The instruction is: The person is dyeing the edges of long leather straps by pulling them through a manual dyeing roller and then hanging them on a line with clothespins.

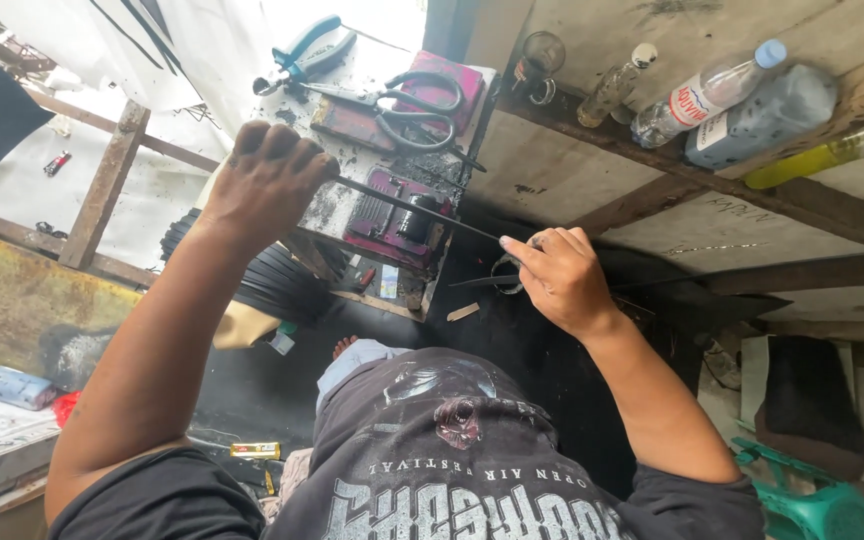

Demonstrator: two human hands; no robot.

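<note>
My left hand is closed in a fist around one end of a thin black strip. The strip runs taut down and to the right to my right hand, which pinches its other end between fingers and thumb. Both hands hover in front of a small dirty worktable. On it sit a magenta metal device, large black scissors and blue-handled pliers. A small metal ring shows just under my right fingers.
Several bottles and a small glass jar lie along a wooden ledge at upper right. A bundle of black strips lies below the table. A green plastic stool is at lower right, a rusty panel at left.
</note>
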